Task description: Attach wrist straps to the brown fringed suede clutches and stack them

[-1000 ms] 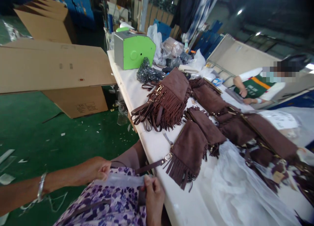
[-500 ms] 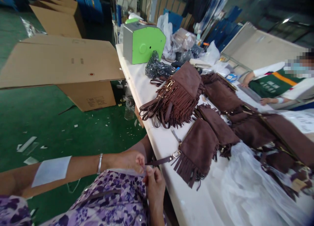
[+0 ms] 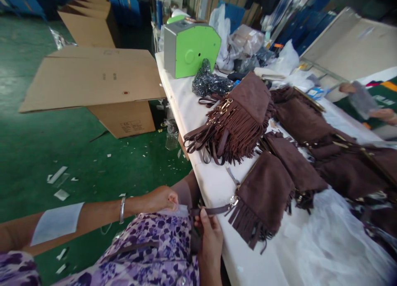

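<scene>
My left hand is closed in a pinch on a thin clear plastic strip over my lap. My right hand is closed on the brown strap of a brown fringed suede bag that lies at the near edge of the white table. The strap runs from the bag's metal ring off the table edge to my fingers. A pile of the same fringed bags sits further back, with more brown bags to the right.
A green and grey machine stands at the table's far end beside plastic bags. White plastic sheeting covers the near right. Open cardboard boxes stand on the green floor at left. Another person's hands work at far right.
My left hand has come in from the left toward my right hand. My right hand has shifted onto the bag's strap. The view has turned left and down.
</scene>
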{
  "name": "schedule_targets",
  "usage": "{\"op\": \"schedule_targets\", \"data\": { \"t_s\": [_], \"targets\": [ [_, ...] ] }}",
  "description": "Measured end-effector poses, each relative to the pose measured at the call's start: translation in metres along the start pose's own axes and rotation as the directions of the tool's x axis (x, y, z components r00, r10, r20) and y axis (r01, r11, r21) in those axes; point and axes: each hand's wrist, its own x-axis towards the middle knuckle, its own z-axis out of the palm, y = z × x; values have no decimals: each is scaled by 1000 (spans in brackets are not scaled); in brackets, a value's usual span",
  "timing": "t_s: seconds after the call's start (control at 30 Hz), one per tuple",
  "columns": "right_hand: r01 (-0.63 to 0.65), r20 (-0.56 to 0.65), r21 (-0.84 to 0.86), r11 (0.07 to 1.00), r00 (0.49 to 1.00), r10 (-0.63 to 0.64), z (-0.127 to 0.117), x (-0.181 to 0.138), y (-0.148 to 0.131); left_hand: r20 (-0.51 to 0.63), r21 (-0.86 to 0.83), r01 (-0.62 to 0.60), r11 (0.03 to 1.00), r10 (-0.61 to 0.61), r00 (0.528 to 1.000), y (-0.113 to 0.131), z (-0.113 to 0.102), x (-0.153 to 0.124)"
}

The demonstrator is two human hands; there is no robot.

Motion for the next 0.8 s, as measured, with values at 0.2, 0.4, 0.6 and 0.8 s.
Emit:
{"op": "schedule_targets", "data": {
  "t_s": [0.2,0.4,0.6,0.8],
  "targets": [
    [-57,5,160,985,998,57,2,-8,-7,27,-165,27,986,-23,999,7,7,-2],
    [-76,21,195,978,997,74,1,-10,-11,60,-171,33,985,-23,998,17,10,-4],
    [-53,21,143,988,999,50,-1,-8,-10,52,-179,17,984,-8,999,18,14,-3],
    [6,54,63,998,998,-10,-6,-5,-3,44,-160,50,986,-43,998,10,23,4]
  ]
}}
